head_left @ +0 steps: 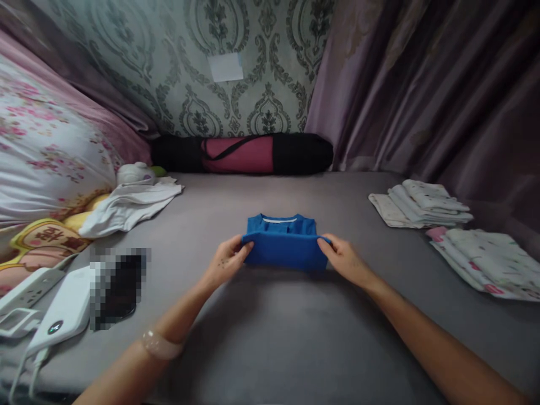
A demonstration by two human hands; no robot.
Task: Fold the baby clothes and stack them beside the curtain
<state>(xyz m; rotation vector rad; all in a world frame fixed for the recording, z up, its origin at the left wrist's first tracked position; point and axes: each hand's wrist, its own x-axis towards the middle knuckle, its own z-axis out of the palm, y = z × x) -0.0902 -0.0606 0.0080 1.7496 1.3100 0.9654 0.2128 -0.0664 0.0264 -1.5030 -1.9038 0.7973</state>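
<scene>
A blue shirt (pixel 287 250) lies in the middle of the grey bed sheet (pixel 270 326), its collar with a pale inner band facing the far side. Its near part is lifted and folded up toward the collar. My left hand (pixel 229 257) pinches the left corner of that folded edge between thumb and fingers. At the opposite corner my right hand (pixel 342 256) grips the same edge, thumb on the near side. The cloth is stretched straight between both hands. A pale bracelet circles my left wrist.
Folded pale cloths (pixel 426 205) and a second folded pile (pixel 489 261) lie at right. A white garment (pixel 133 205), a pixelated dark object (pixel 120 289), a white power bank (pixel 63 309) and a power strip (pixel 31 289) are at left. A black-and-pink long bag (pixel 240 154) lies along the wall.
</scene>
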